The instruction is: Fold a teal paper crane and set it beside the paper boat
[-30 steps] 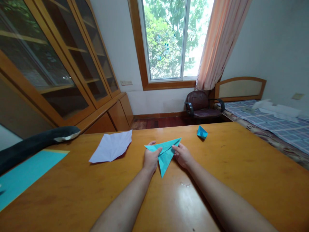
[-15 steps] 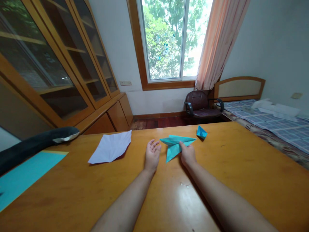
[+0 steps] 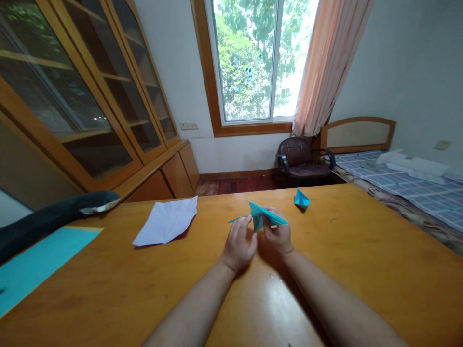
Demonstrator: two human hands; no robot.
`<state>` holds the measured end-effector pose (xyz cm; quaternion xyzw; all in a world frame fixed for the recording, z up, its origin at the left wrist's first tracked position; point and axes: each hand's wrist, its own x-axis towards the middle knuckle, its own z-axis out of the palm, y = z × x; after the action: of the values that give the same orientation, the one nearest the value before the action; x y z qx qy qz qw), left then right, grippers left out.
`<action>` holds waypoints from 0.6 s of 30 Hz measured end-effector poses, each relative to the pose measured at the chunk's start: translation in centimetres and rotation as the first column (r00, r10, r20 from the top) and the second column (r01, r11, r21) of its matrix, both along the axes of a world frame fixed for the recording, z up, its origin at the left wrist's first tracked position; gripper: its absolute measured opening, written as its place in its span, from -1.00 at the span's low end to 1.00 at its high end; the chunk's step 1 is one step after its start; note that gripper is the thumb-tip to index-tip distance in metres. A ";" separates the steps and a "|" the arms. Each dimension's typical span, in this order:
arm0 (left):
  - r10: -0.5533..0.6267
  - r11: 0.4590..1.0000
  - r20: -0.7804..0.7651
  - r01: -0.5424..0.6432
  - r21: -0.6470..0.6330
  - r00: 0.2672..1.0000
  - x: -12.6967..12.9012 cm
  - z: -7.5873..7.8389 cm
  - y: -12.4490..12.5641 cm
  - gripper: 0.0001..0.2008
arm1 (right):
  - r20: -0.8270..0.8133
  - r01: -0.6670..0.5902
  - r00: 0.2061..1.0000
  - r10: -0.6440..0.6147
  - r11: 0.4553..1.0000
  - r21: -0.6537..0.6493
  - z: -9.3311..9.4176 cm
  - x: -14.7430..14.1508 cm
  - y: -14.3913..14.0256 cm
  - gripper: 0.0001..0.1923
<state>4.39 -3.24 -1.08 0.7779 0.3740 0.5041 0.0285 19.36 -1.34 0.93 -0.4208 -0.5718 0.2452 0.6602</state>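
The folded teal paper (image 3: pixel 261 215) is held just above the bench (image 3: pixel 361 255), pinched between both hands; the left hand (image 3: pixel 239 246) nips its near-left edge with thumb and fingers closed on it, and the right hand (image 3: pixel 278 234) grips the right side from beneath, its long pointed wing jutting out past the knuckles. The likeliest slip, as I judge it, is a crease going crooked or the thin tip crumpling, since the paper has no flat support under it and the two pinches sit close together; a tug from either side could also tear a fold. Just beyond the right hand lies a small teal paper boat (image 3: pixel 301 199), apart from it; well to the left of the left hand rests a creased white sheet (image 3: pixel 167 221), and farther left a teal mat (image 3: pixel 36 267) and a dark padded armrest (image 3: pixel 54 214); none of these crowds the hands.
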 end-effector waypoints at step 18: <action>0.076 0.986 0.062 -0.065 -0.154 0.995 -1.1 0.9 0.4 -0.60 | 0.593 -0.159 0.796 -0.121 0.904 0.398 -1.1 0.4 -0.4 -0.68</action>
<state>3.25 -2.82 -0.14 0.7422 0.4376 0.5008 0.0826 19.77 -1.77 -0.17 -0.3156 -0.7959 -0.0269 0.5160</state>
